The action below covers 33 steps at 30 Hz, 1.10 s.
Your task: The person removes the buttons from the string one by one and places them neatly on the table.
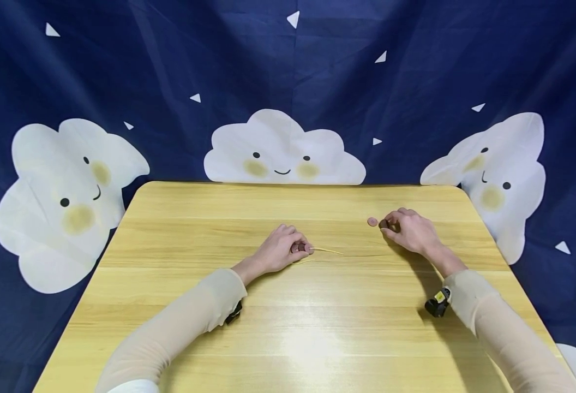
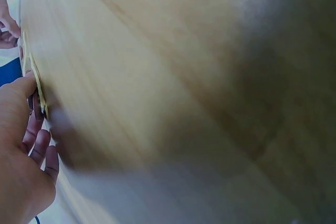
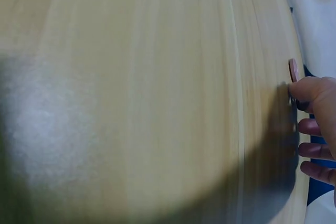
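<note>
My left hand (image 1: 279, 250) pinches small brown round pieces (image 1: 303, 248) low over the middle of the table. A thin yellow cord (image 1: 328, 251) runs out from them to the right, and another length shows below the fingers. In the left wrist view the cord (image 2: 37, 74) lies along the thumb, and the fingers partly hide the pieces. Farther back on the right, my right hand (image 1: 411, 232) holds a dark brown round piece (image 1: 384, 224) between thumb and fingers. Just left of it a reddish-brown disc (image 1: 372, 221) lies on the table; the right wrist view shows this disc (image 3: 293, 70) beyond the thumb tip.
The light wooden table (image 1: 288, 305) has rounded far corners. Behind it hangs a dark blue cloth (image 1: 249, 54) printed with white clouds and triangles. Black wrist devices, one at the right sleeve (image 1: 437, 303), hang close over the tabletop.
</note>
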Motion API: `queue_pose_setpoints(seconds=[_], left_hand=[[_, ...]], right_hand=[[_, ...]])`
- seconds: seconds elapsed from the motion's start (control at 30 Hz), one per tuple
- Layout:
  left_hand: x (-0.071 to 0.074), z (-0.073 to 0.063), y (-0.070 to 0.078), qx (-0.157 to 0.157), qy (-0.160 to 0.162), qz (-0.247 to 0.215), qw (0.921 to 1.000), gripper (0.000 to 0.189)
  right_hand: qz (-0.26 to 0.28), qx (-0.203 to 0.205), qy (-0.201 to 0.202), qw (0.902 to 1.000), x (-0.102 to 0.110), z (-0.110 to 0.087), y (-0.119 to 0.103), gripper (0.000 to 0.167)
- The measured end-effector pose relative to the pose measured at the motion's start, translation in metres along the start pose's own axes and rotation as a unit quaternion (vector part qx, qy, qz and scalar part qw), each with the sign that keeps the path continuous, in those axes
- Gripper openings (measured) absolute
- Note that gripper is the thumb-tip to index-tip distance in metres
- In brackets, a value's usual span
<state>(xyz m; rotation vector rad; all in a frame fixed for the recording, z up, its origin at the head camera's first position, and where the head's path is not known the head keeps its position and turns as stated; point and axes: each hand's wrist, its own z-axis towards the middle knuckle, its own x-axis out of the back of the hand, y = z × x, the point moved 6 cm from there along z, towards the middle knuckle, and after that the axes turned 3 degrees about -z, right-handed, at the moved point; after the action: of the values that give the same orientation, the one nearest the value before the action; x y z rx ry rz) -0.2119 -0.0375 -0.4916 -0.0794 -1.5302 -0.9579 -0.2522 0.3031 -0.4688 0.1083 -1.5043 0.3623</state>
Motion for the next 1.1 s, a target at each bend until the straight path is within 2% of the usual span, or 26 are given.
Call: queue_pose_setpoints(seconds=[0.37, 1.1], left_hand=[[0.0015, 0.0002, 0.0015, -0.002, 0.001, 0.0, 1.0, 0.024], [-0.0001, 0.0002, 0.0009, 0.0, 0.003, 0.007, 1.0, 0.023]], right_hand=[[-0.001, -0.014, -0.008, 0.9999, -0.002, 0.0037, 0.0048, 0.038], [-0.001, -0.013, -0.007, 0.9999, -0.0051, 0.0048, 0.0044, 0.041]])
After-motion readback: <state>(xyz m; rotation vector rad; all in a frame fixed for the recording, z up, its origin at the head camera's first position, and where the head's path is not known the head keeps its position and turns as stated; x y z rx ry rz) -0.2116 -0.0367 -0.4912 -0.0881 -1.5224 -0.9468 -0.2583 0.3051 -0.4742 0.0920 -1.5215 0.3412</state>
